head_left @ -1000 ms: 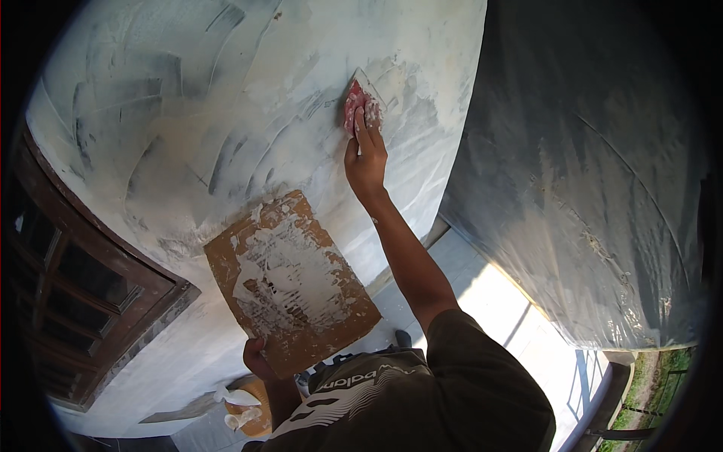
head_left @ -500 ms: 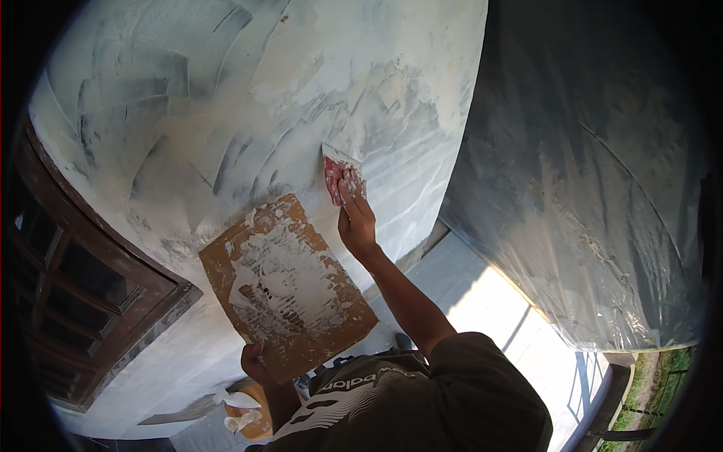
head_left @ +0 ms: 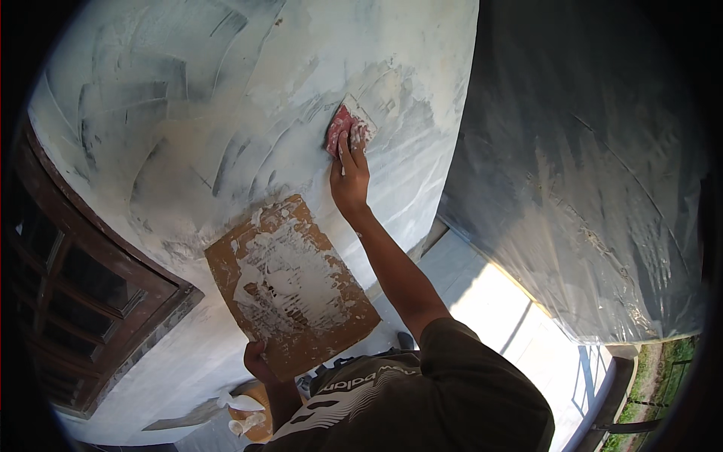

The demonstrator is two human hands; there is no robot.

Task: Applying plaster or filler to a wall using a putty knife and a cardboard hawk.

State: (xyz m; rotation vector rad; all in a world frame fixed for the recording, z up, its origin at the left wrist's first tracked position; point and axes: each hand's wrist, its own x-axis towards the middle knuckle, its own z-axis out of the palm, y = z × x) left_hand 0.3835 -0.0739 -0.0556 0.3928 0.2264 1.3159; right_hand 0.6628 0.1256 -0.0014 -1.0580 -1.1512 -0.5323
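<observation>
Sitting above & right of the board (head_left: 320, 352), the red-and-white scraper (head_left: 341, 123) is up against the wall (head_left: 203, 124), w/ a strip of wall showing btwn it & the board. Exact blade contact: can't tell. It lies just past the palm of the R hand (head_left: 350, 177), up-left of the forearm; the pale edge faces up-right, slanting approx. parallel to the board's long axis (upper L to lower R). Scraper's own long axis unclear, fingers cover part. R hand is the nearer one: grip clamped on the scraper, fingers over its face, thumb not clear. L hand (head_left: 258, 360) is well apart, grip closed on the board's lower L edge, some fingers hidden.

Board is tilted, w/ white paste (head_left: 282, 290) smeared over its middle & a mostly brown margin. Behind & above it: wall, streaked grey/white. Left of it: brown wooden frame (head_left: 164, 290) w/ dark panes. Right of it, past the R forearm: dark plastic sheeting (head_left: 572, 173). Below-left of it: orange-tan tub (head_left: 260, 428) & white bag-like thing (head_left: 242, 401). Lower right of it: pale floor (head_left: 489, 313), part sunlit; greenery (head_left: 684, 354) farther out.
</observation>
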